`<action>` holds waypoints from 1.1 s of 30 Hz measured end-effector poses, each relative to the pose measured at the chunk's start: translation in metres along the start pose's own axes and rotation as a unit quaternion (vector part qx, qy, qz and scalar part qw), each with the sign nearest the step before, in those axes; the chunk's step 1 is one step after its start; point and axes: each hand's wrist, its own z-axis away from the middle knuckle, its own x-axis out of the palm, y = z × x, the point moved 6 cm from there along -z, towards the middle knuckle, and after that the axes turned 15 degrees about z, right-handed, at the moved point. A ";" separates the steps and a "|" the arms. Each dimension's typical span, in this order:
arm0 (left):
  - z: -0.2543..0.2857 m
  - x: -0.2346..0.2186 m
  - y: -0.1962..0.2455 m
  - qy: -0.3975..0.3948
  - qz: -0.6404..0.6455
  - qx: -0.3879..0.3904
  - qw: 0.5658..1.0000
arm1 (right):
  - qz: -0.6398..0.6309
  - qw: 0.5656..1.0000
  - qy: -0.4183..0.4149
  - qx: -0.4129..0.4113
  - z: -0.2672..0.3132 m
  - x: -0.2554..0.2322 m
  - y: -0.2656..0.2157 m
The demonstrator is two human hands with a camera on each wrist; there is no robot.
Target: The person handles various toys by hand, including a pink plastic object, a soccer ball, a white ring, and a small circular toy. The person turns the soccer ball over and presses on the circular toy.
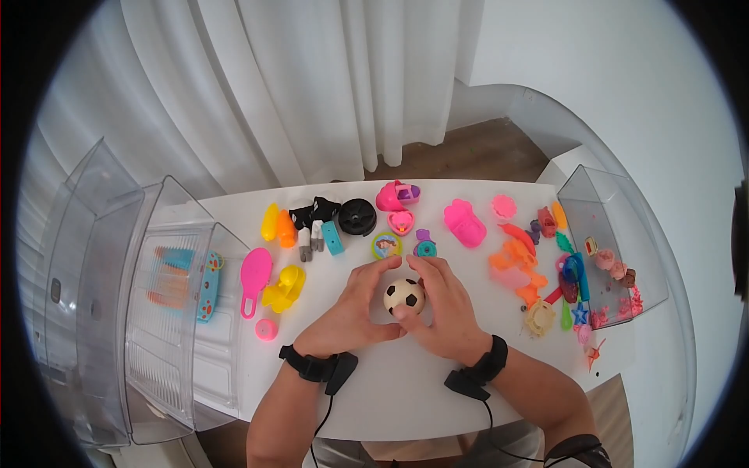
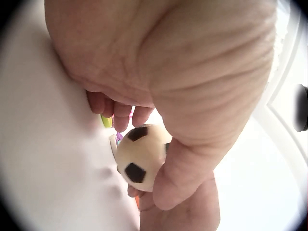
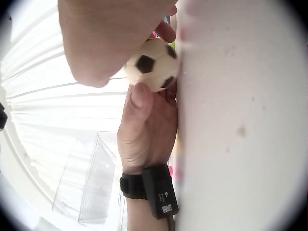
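Note:
A small black-and-white toy soccer ball sits between my two cupped hands at the middle of the white table. My left hand curves along its left side, fingers gently bent, with a gap between palm and ball in the head view. From the right, my right hand curves around it, thumb tip overlapping the ball's near side. In the left wrist view, the left thumb overlaps the ball's edge. The right wrist view has the ball low by the tabletop, just above the left thumb.
Beyond the hands are a round toy tin, a black wheel-like disc and a pink toy shoe. A pink paddle and yellow toy lie left. Clear bins stand left; another clear bin holds toys right.

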 end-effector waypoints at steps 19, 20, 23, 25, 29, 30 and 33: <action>0.000 0.000 0.003 -0.011 0.009 0.013 1.000 | -0.038 0.997 -0.043 0.052 0.000 0.003 0.003; -0.001 0.000 -0.002 -0.011 0.009 0.013 1.000 | -0.009 0.999 -0.041 0.028 -0.003 0.000 -0.004; -0.002 0.001 -0.006 -0.013 0.010 0.035 0.999 | 0.013 0.999 -0.035 0.009 -0.001 0.007 -0.002; -0.001 0.000 -0.001 -0.002 0.023 0.014 1.000 | -0.033 0.996 -0.055 0.055 0.006 0.009 0.011; 0.000 -0.001 0.000 0.006 0.020 -0.001 1.000 | -0.068 0.994 -0.034 0.079 0.004 0.004 0.009; -0.001 -0.001 -0.001 0.001 0.009 0.011 1.000 | -0.069 0.994 -0.035 0.079 0.001 0.003 0.005; -0.002 0.000 0.000 -0.011 -0.011 0.034 0.999 | 0.012 0.999 -0.021 0.022 -0.002 0.001 -0.004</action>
